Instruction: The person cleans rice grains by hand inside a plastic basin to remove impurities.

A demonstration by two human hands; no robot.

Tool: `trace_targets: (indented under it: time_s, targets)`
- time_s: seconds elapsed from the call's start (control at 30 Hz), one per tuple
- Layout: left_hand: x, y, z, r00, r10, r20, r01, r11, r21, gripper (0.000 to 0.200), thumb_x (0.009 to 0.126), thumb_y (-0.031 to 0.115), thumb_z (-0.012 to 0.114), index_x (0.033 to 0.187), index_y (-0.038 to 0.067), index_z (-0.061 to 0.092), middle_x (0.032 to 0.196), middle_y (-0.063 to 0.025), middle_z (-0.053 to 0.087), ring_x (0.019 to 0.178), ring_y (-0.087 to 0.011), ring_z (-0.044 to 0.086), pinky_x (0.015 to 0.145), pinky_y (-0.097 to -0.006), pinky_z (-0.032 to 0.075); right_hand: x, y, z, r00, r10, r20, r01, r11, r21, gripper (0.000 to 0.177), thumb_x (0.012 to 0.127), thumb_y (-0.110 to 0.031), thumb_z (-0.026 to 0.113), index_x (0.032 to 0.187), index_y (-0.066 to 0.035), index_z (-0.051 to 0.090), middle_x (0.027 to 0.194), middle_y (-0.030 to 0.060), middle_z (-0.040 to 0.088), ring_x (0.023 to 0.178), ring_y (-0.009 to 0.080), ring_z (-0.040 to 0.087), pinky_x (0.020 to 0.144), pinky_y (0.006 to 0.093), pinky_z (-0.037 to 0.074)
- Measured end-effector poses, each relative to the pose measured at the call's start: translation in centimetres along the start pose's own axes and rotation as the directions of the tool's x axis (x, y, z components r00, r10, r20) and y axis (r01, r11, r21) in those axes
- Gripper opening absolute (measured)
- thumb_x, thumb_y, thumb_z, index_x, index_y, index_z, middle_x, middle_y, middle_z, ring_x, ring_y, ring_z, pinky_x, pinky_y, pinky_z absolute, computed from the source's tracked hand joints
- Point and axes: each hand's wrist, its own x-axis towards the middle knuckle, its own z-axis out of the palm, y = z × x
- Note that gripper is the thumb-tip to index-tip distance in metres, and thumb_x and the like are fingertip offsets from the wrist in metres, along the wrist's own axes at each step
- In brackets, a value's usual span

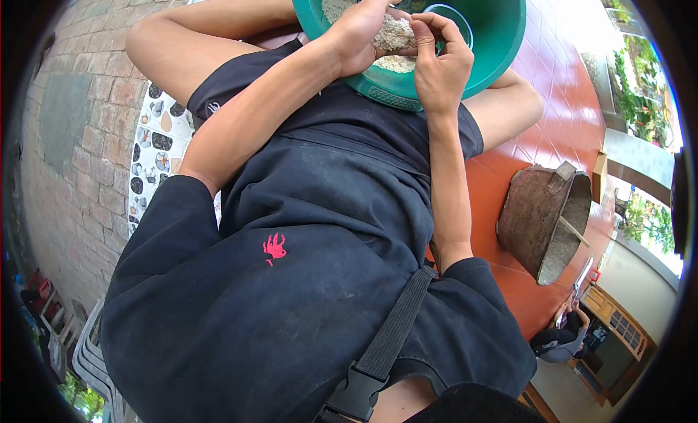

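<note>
A green plastic basin [502,30] rests across my lap, with pale rice-like grains [396,64] lying in its bottom. My left hand [361,34] is cupped over the basin and holds a handful of the same pale grains [393,34]. Close beside that handful, my right hand [442,63] has its thumb and forefinger pinched together at the grains. Whatever sits between those fingertips is too small to make out. Behind the right fingers, a round, light-rimmed vessel [471,36] shows inside the basin, partly hidden.
A worn brown tub [531,212] with a stick [574,232] in it stands on the red tiled floor [483,205] at right. Another person [563,343] is farther back, lower right. Brick paving [94,132] lies left of the pebble-patterned seat [156,143].
</note>
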Motion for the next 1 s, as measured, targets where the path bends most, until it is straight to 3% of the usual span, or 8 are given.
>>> trace_targets:
  time_s: [0.27,0.5,0.57,0.7,0.8,0.87,0.97,1.0]
  targets:
    - [0.0,-0.1,0.2,0.999,0.020,-0.048,-0.019,1.000,0.008,0.045,0.111,0.038,0.040,0.113,0.000,0.064,0.106,-0.0132,0.071,0.101,-0.0250,0.072,0.096,-0.0422,0.061,0.1,-0.7,-0.6,0.987,0.141,0.078,-0.158,0.942,0.297,0.014,0.104,-0.006,0.062,0.108,0.004,0.071,0.096,0.0079,0.072,0.083,0.0121,0.069,0.064,0.0251,0.063]
    - [0.3,-0.2,-0.1,0.999,0.034,-0.021,-0.034,0.999,0.009,0.046,0.112,0.036,0.038,0.115,-0.001,0.064,0.109,-0.0140,0.071,0.102,-0.0253,0.073,0.096,-0.0422,0.061,0.2,-0.6,-0.6,0.989,0.125,0.080,-0.144,0.938,0.315,0.015,0.104,-0.006,0.062,0.110,0.005,0.071,0.097,0.0089,0.072,0.082,0.0125,0.070,0.064,0.0255,0.063]
    - [0.3,-0.1,-0.1,1.000,0.009,-0.007,-0.009,1.000,-0.021,0.046,0.112,0.036,0.038,0.115,-0.002,0.064,0.109,-0.0150,0.071,0.103,-0.0257,0.073,0.097,-0.0422,0.061,0.2,-0.5,-0.7,0.984,0.154,0.090,-0.175,0.930,0.323,0.017,0.104,-0.009,0.064,0.114,0.003,0.071,0.101,0.0084,0.074,0.086,0.0106,0.067,0.073,0.0232,0.059]
    - [-0.1,0.2,0.7,0.999,0.021,-0.042,-0.022,1.000,-0.004,0.050,0.112,0.036,0.037,0.120,-0.006,0.064,0.111,-0.0176,0.072,0.105,-0.0270,0.073,0.097,-0.0413,0.060,0.2,-0.8,-0.4,0.993,0.115,0.020,-0.116,0.941,0.317,0.015,0.104,-0.008,0.063,0.109,0.005,0.070,0.098,0.0097,0.073,0.082,0.0118,0.068,0.066,0.0248,0.062]
    - [-0.4,0.6,0.9,0.999,0.013,0.043,-0.013,1.000,0.007,0.056,0.112,0.036,0.034,0.126,-0.010,0.062,0.114,-0.0216,0.072,0.105,-0.0290,0.073,0.098,-0.0392,0.060,0.4,-0.4,-0.6,0.990,0.123,-0.063,-0.102,0.959,0.264,0.015,0.104,-0.010,0.064,0.109,0.003,0.070,0.097,0.0081,0.073,0.082,0.0112,0.067,0.069,0.0230,0.058]
    - [-0.8,0.9,1.3,0.998,-0.026,0.056,0.023,0.998,0.054,0.061,0.112,0.037,0.031,0.130,-0.014,0.059,0.117,-0.0259,0.071,0.105,-0.0307,0.073,0.100,-0.0375,0.059,0.7,0.3,-0.9,0.970,0.023,-0.242,-0.012,0.999,0.045,0.016,0.102,-0.015,0.069,0.106,0.001,0.071,0.095,0.0060,0.073,0.084,0.0120,0.066,0.074,0.0253,0.053]
    - [-1.1,1.1,1.6,0.998,-0.027,0.056,0.023,0.997,0.071,0.062,0.112,0.037,0.030,0.129,-0.015,0.059,0.119,-0.0282,0.070,0.106,-0.0315,0.074,0.102,-0.0371,0.058,0.7,0.6,-1.6,0.926,-0.030,-0.376,-0.050,0.979,-0.199,0.018,0.100,-0.019,0.072,0.104,-0.001,0.072,0.092,0.0049,0.073,0.083,0.0134,0.065,0.076,0.0286,0.049]
    - [-1.1,1.1,1.6,0.998,-0.027,0.056,0.023,0.997,0.071,0.062,0.112,0.037,0.030,0.129,-0.015,0.059,0.119,-0.0282,0.070,0.106,-0.0315,0.074,0.102,-0.0371,0.058,0.8,0.8,-1.7,0.918,0.016,-0.396,-0.078,0.987,-0.141,0.021,0.099,-0.022,0.074,0.102,-0.002,0.073,0.091,0.0047,0.072,0.083,0.0148,0.064,0.078,0.0306,0.047]
